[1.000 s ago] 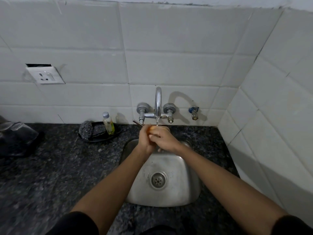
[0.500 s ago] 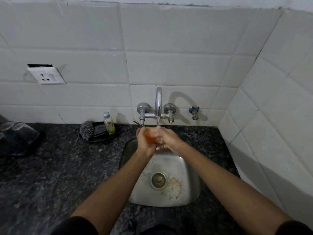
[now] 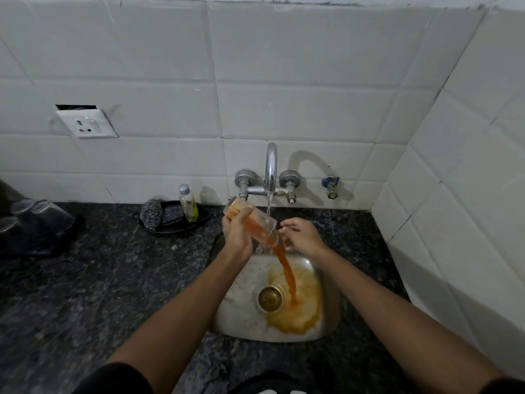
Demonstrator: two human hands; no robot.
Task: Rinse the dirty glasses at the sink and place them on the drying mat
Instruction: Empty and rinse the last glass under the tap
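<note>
White tiled wall, dark desk, steel sink [image 3: 329, 317] at centre. Left hand [image 3: 237, 237] grip clamped on glass [image 3: 251, 224], long axis tilted, mouth lower right, pouring. Right hand [image 3: 302, 236] loosely curled, holding nothing, just beside the mouth.

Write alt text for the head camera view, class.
A left hand tips a glass under the running tap, pouring orange liquid into a steel sink. The right hand hovers open beside it.

No legible text, label, brand, number or sign appears anywhere. The small bottle [image 3: 188, 203] by the wall carries no marking that can be read.
</note>
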